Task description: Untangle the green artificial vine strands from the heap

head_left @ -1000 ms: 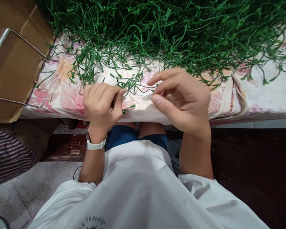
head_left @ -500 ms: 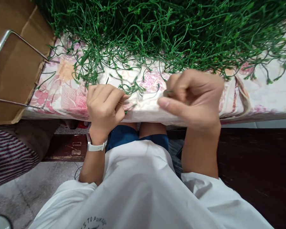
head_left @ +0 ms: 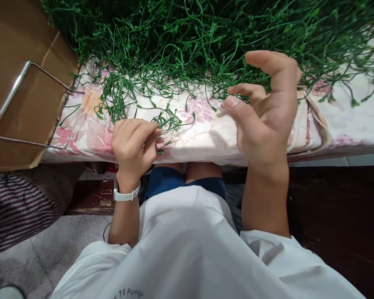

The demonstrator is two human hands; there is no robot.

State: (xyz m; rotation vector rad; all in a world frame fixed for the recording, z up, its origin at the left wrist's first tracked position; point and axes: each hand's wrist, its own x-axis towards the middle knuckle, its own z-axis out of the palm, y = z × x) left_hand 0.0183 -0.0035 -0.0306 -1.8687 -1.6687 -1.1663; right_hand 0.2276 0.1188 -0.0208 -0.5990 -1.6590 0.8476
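Note:
My left hand (head_left: 134,143), with a white watch strap on its wrist, is closed low over the front edge of the table. Bits of a green plastic grass sprig (head_left: 165,146) stick out by its fingertips; the rest is hidden in the hand. Just beyond lie a few loose green sprigs (head_left: 171,120) on the floral cloth. My right hand (head_left: 264,104) is raised above the cloth, its fingers apart and the index finger curved upward. A small pale blur shows by its thumb tip, too unclear to name.
A large heap of green plastic grass (head_left: 190,37) covers the back of the table. To the left stands a cardboard box (head_left: 21,120) with a bent metal wire frame (head_left: 9,93) against it. The floral tablecloth (head_left: 205,141) has a fold at right. A person's striped clothing (head_left: 18,216) shows lower left.
My right hand has opened from a curled pinch, its index finger lifting up and away. My left hand stays closed in nearly the same place. The view has shifted slightly.

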